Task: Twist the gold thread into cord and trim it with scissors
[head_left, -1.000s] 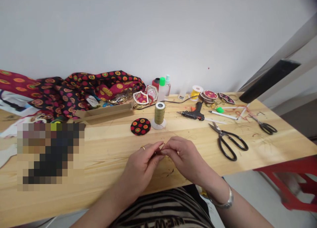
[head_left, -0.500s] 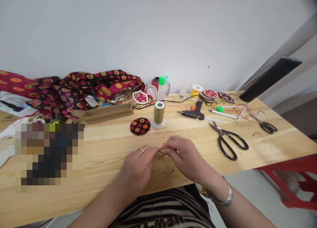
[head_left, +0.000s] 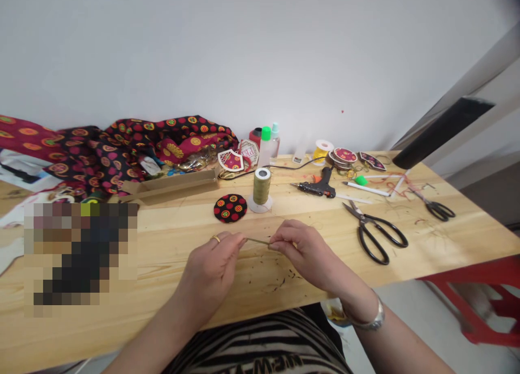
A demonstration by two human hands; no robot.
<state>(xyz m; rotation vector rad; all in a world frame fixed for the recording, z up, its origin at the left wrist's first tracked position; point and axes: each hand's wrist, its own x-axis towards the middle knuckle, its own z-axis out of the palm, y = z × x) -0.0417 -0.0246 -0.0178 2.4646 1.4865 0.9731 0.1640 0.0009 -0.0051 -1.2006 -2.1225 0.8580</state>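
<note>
Head view — olive strand (head_left: 258, 241) held straight, lower centre.
I see left hand (head_left: 215, 265) and right hand (head_left: 304, 253) both pinching it — a thread spool (head_left: 261, 191) stands upright mid-frame.

I see smooth, grained wood in the tabletop (head_left: 170, 238), a glossy metal bracelet (head_left: 378, 315), and a matt cardboard box (head_left: 174, 187). The glue gun (head_left: 318, 187) is dull plastic, the patterned fabric (head_left: 101, 146) soft-looking cloth, the stool (head_left: 459, 281) smooth plastic. From this far, the strand (head_left: 258, 241) seems thread-like fibre, though I can't be sure.
</note>
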